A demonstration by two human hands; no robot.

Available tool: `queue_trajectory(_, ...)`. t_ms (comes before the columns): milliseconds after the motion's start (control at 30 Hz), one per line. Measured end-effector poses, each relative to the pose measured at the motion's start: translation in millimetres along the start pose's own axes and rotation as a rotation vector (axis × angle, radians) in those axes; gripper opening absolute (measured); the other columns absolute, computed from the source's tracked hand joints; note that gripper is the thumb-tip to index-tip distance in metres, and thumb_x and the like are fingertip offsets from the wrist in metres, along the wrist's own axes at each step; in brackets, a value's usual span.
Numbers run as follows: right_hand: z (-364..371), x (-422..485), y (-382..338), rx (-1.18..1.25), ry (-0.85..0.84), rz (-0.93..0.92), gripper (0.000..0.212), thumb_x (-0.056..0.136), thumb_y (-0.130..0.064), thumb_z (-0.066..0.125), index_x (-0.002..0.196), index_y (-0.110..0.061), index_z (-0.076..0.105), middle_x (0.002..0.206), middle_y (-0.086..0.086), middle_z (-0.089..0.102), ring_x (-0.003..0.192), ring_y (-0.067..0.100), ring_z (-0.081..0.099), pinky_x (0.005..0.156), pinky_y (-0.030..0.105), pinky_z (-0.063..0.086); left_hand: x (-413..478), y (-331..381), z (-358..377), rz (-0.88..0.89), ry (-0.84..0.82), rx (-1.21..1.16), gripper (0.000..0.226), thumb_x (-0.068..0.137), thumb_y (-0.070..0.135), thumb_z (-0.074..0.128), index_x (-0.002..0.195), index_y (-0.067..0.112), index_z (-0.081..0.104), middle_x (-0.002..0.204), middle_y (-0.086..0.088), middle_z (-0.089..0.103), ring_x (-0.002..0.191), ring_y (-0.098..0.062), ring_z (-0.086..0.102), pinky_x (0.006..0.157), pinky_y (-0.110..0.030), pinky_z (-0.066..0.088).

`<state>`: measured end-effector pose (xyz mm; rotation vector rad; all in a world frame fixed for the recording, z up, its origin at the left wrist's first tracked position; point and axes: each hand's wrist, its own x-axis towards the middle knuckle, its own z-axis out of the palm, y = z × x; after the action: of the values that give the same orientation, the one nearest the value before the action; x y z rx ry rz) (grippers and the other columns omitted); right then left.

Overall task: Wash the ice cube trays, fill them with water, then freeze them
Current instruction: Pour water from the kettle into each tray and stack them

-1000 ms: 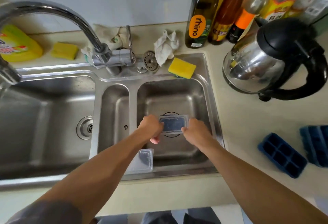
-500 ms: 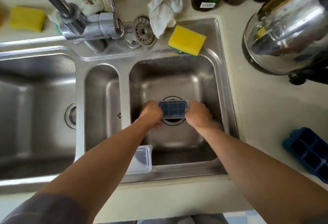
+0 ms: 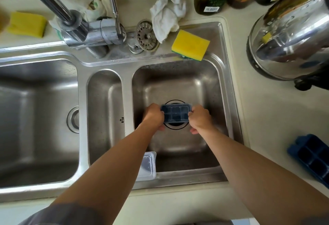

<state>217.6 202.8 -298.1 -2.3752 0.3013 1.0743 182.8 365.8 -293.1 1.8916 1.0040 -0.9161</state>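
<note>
Both arms reach forward and down into the right basin of the sink (image 3: 229,75). The left hand (image 3: 154,116) and right hand (image 3: 200,118) grip opposite short ends of a lidded blue ice cube tray (image 3: 175,113), fingers curled round its edges, holding it level above the drain. A second blue tray (image 3: 313,157) lies on the tabletop (image 3: 267,118) to the right.

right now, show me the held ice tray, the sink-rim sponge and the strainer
ice tray (image 3: 175,114), head view, middle of its top
sponge (image 3: 190,44), head view, yellow top face
strainer (image 3: 147,36), head view, its centre knob
</note>
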Motion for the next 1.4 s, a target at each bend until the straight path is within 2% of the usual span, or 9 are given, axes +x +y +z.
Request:
queue_trajectory(233,6,1,3,0.091,0.014,0.029,0.021,0.106,-0.013,0.047,0.116,-0.009,0.065,0.099,0.012,0.065,0.073,0.030,0.071,0.036,0.025,0.051,9,-1,-4,0.007,-0.029,-0.032,0.019,0.104,0.010,0.050,0.117,0.002,0.061,0.104,-0.021,0.068,0.070,-0.034,0.074,0.064,-0.039,0.064)
queue_trajectory(567,-3,-4,-3,0.125,-0.061,0.076,0.025,0.107,-0.013,0.047,0.126,-0.010,0.063,0.115,0.018,0.066,0.082,0.033,0.074,0.047,0.033,0.060,-4,3,-6,0.015,-0.008,0.017,0.022,0.102,0.009,0.052,0.121,-0.001,0.060,0.110,-0.023,0.066,0.087,-0.039,0.072,0.075,-0.045,0.064)
queue_trajectory(767,-13,-37,0,0.239,-0.056,0.042,0.028,0.107,-0.015,0.049,0.131,-0.007,0.060,0.100,0.013,0.070,0.070,0.024,0.073,0.050,0.031,0.059,-39,20,-17,0.177,0.123,0.237,0.054,0.104,0.047,0.043,0.117,-0.002,0.063,0.110,-0.019,0.066,0.085,-0.024,0.058,0.073,-0.033,0.048)
queue_trajectory(867,-21,-71,-2,0.294,0.002,-0.049,0.022,0.105,-0.017,0.053,0.118,-0.005,0.067,0.082,0.007,0.072,0.054,0.012,0.070,0.046,0.023,0.055,-62,25,-28,0.221,0.212,0.161,0.062,0.101,0.059,0.038,0.109,0.004,0.067,0.088,-0.010,0.064,0.076,-0.026,0.064,0.072,-0.034,0.057)
queue_trajectory(967,-39,-110,-5,0.332,0.097,-0.142,0.017,0.104,-0.017,0.056,0.106,-0.007,0.070,0.073,0.006,0.072,0.048,0.008,0.068,0.043,0.018,0.051,-91,31,-35,0.286,0.222,0.119,0.071,0.097,0.068,0.026,0.113,0.011,0.065,0.100,-0.015,0.066,0.090,-0.033,0.067,0.082,-0.047,0.061)
queue_trajectory(1100,-77,-160,-18,0.394,0.110,-0.224,0.021,0.104,-0.014,0.053,0.097,-0.004,0.070,0.073,0.012,0.073,0.051,0.014,0.069,0.048,0.026,0.056,-140,53,-49,0.370,0.240,-0.062,0.071,0.094,0.075,0.023,0.106,0.017,0.062,0.100,-0.011,0.062,0.096,-0.032,0.065,0.083,-0.049,0.061)
queue_trajectory(1200,-111,-196,-31,0.403,0.079,-0.316,0.021,0.103,-0.012,0.054,0.089,-0.006,0.068,0.071,0.011,0.074,0.051,0.017,0.069,0.048,0.028,0.056,-172,72,-64,0.416,0.298,-0.143,0.074,0.089,0.078,0.028,0.100,0.015,0.065,0.094,-0.008,0.065,0.084,-0.027,0.068,0.064,-0.037,0.063)
queue_trajectory(1300,-142,-223,-40,0.388,0.134,-0.409,0.033,0.102,-0.032,0.056,0.086,-0.005,0.068,0.071,0.012,0.074,0.052,0.023,0.068,0.054,0.039,0.061,-203,88,-82,0.493,0.389,-0.093,0.063,0.095,0.070,0.033,0.082,0.017,0.065,0.084,-0.008,0.067,0.069,-0.020,0.066,0.047,-0.025,0.053)
queue_trajectory(1400,-167,-240,-50,0.339,0.343,-0.503,0.071,0.096,-0.064,0.047,0.082,0.004,0.065,0.069,0.017,0.071,0.054,0.026,0.067,0.067,0.045,0.060,-228,99,-98,0.583,0.433,-0.012,0.057,0.100,0.055,0.037,0.074,0.009,0.060,0.076,-0.007,0.064,0.072,-0.027,0.068,0.058,-0.034,0.058)
